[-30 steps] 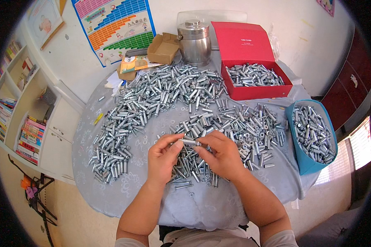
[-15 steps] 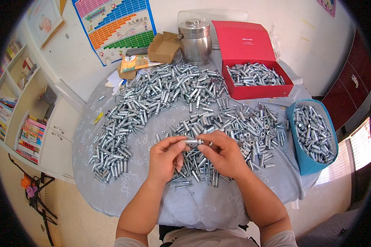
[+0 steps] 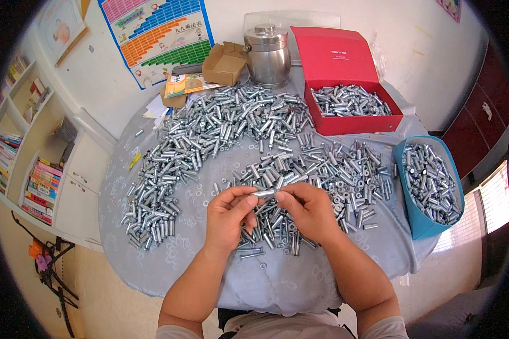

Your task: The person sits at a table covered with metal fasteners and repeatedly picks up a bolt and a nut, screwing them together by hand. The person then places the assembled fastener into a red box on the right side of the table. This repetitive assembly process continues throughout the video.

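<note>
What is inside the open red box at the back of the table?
The red box holds a loose heap of short silvery metal sleeves, like those spread over the table. The heap covers the box floor, so anything beneath it cannot be seen. Its raised lid is bare inside.

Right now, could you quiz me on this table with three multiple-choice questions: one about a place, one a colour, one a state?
1. Where is the red box?
A. far right of the table
B. near left edge
C. on the floor

2. What colour is the bin at the right edge?
A. yellow
B. blue
C. black

3. How is the metal sleeve held?
A. lying loose on the cloth
B. in the left hand alone
C. between both hands

Answers:
1 A, it sits beyond the pile, lid up.
2 B, its wall is blue.
3 C, the left hand and right hand pinch its ends above the table.
</note>
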`<state>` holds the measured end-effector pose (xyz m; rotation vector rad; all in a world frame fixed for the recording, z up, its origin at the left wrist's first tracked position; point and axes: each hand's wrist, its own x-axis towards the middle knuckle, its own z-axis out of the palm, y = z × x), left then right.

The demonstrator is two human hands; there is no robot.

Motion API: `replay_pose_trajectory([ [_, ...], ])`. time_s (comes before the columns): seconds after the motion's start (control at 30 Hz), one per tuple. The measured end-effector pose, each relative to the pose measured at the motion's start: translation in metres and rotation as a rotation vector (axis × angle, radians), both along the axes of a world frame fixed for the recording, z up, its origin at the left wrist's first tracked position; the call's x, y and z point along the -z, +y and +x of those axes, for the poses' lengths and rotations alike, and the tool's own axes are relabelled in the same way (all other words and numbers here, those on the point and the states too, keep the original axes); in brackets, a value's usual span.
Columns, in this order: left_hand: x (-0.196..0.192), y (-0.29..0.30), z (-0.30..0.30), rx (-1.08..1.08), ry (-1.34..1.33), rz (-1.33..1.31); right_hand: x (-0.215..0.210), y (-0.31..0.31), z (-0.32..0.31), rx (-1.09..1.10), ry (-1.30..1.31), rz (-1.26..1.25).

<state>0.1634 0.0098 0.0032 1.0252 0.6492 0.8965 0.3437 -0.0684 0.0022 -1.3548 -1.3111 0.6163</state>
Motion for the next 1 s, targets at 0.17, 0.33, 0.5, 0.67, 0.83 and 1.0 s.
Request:
replay_pose_trajectory([
  [0.17, 0.001, -0.001, 0.001, -0.002, -0.006, -0.007, -0.006, -0.001, -0.005, 0.022, 0.136, 0.002],
  [0.33, 0.003, 0.000, 0.001, 0.012, -0.009, -0.006, -0.005, 0.001, -0.001, 0.013, 0.074, 0.052],
  [0.5, 0.006, 0.001, 0.001, 0.029, -0.031, -0.015, 0.004, 0.002, 0.002, 0.021, 0.034, 0.029],
  [0.67, 0.006, 0.001, 0.001, 0.018, -0.038, -0.035, -0.008, -0.001, -0.004, 0.042, 0.110, -0.045],
  [0.83, 0.008, 0.001, 0.001, 0.016, -0.038, -0.038, -0.009, 0.000, -0.004, 0.038, 0.093, 0.006],
  [1.0, 0.006, 0.001, 0.003, 0.011, -0.024, -0.031, 0.004, 0.003, 0.002, 0.036, 0.037, 0.010],
])
